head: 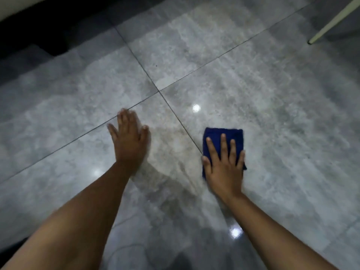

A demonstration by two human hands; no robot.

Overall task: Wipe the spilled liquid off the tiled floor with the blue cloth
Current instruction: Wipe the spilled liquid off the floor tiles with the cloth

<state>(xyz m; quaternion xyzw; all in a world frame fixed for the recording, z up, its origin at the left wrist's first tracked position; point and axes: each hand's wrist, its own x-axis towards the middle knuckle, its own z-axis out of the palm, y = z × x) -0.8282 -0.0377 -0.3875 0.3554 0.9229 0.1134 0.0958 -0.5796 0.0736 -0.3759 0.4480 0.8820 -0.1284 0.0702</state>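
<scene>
Head view: only view supplied.
Right hand [224, 164]: laid flat on the cloth [224, 137], fingers [223, 143] spread apart, palm pressed down; nothing is pinched or clamped.
Left hand [129, 142]: laid open and flat on the bare floor [272, 114], fingers apart, nothing held; judged to be used as a brace.
Cloth: blue, folded to a pad, lying on the tile just right of the grout line [185, 125]; its near half is hidden under the right hand.
Spill: a duller, darker patch [169, 162] is seen between the two hands, just left of the cloth; whether it is liquid, shadow or smear cannot be told for sure.
Step in hand: wiping stroke, judged mid-task.
How done well: pressure should be kept even through the flat palm; the pad should be drawn leftwards across the grout line in overlapping passes; the cloth should be kept folded so it does not bunch; a fresh face should be turned once soaked.
Risk: the braced hand could slip on a wet glossy tile; liquid could be smeared rather than lifted.
Chair leg [331, 22]: far right, well apart, no obstacle.
</scene>
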